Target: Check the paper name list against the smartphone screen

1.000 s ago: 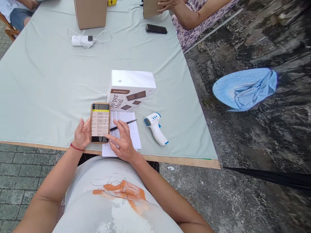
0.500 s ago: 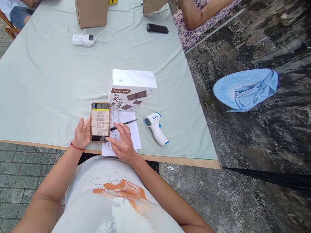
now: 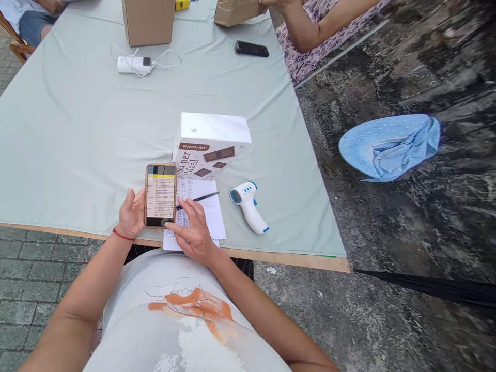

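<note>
A smartphone (image 3: 160,196) in a brown case shows rows of text with a yellow band near the top. My left hand (image 3: 132,213) grips it by its left side, part of the fingers hidden behind it. My right hand (image 3: 195,231) has its fingers apart, the thumb or index tip at the phone's lower right corner. Under the right hand lie printed sheets (image 3: 214,217), and a black pen (image 3: 205,196) rests on them. Just behind the phone stands a white NutriMotion box (image 3: 217,129). To the right of the sheets lies a white and blue infrared thermometer (image 3: 248,205).
On the cloth-covered table (image 3: 77,129) farther back are a white device with a cable (image 3: 134,64), a tall cardboard box (image 3: 148,23) and a black phone (image 3: 251,49). Another person's arm (image 3: 306,31) reaches to a second carton (image 3: 236,11). A blue sun hat (image 3: 391,147) lies right of the table.
The text on the phone screen has scrolled, and my right fingertip has shifted slightly left along its lower edge. At the back, the other person's hand has come into view and the carton has tilted left.
</note>
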The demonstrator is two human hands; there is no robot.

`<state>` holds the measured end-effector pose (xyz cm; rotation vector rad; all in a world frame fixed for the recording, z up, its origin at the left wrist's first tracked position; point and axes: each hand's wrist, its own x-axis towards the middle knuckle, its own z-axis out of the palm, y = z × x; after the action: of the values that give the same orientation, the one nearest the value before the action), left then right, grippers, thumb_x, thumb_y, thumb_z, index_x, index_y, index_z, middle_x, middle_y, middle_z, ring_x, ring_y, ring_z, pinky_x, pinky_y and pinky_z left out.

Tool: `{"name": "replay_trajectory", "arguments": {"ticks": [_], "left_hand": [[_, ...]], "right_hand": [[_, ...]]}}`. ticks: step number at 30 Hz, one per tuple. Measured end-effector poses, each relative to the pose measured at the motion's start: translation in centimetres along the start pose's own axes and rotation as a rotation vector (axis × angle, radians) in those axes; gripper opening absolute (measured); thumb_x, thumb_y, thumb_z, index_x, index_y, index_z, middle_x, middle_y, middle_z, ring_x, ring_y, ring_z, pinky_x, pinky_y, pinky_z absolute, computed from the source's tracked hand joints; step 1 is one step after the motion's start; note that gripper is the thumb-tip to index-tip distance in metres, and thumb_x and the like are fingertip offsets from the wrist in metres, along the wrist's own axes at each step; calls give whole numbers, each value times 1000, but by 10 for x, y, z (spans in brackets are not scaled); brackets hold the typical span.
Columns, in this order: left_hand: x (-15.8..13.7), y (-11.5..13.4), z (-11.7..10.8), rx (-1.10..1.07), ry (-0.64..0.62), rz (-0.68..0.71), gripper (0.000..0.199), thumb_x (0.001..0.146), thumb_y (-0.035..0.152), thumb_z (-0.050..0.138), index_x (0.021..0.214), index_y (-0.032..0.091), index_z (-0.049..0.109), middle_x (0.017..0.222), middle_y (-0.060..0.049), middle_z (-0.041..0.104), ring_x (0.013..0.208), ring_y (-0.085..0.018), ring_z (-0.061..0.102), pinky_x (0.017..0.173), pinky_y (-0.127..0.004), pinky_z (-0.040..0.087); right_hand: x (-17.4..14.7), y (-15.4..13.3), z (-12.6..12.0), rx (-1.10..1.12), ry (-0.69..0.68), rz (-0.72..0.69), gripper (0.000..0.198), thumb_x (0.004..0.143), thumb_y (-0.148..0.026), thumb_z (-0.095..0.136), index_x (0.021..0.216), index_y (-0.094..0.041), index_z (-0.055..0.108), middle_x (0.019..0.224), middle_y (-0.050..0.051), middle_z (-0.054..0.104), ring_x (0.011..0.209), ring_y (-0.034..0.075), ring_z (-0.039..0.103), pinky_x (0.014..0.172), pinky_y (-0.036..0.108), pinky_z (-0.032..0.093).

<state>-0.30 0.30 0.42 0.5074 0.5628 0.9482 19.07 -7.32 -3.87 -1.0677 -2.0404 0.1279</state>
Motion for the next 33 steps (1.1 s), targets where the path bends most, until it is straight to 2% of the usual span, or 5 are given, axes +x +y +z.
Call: {"name": "replay_trajectory", "arguments": {"ticks": [6,13,25,30,33], "left_hand": [[0,0,-1,32,-25,1,81,84,71,59,144,16,54,139,-17,64,140,-40,51,115,-54,41],[0,0,0,30,-17,-5,82,85,71,58,145,16,53,140,-16,64,139,-40,52,115,-54,41],[0,1,2,-17,31,-11,78,88,71,53,146,17,53,139,-16,65,139,-40,52,114,-54,42],[0,1,2,7,21,-2,79,88,71,54,145,17,54,139,-16,64,139,-40,51,115,-54,41],[-1,0,1,-4,19,-4,79,88,71,53,146,17,53,140,-16,64,139,-40,52,114,-54,41]], "right_hand": [[-1,-1,1,-5,-11,23,53,83,-12,63,129,-37,65,174,-4,7,153,33,28,118,62,36],[0,-1,0,-8,3,3,44,85,-12,61,123,-32,69,174,-2,8,153,32,27,119,60,35],[-4,-1,-1,-24,-54,34,48,85,-16,63,127,-38,68,174,-3,12,155,34,25,120,62,33],[-4,1,-1,-27,-87,45,44,84,-15,63,123,-36,70,172,-1,18,153,33,26,119,62,35],[-3,0,-1,-31,-65,28,45,83,-15,63,123,-36,70,172,-1,15,153,31,26,118,61,37]]}}
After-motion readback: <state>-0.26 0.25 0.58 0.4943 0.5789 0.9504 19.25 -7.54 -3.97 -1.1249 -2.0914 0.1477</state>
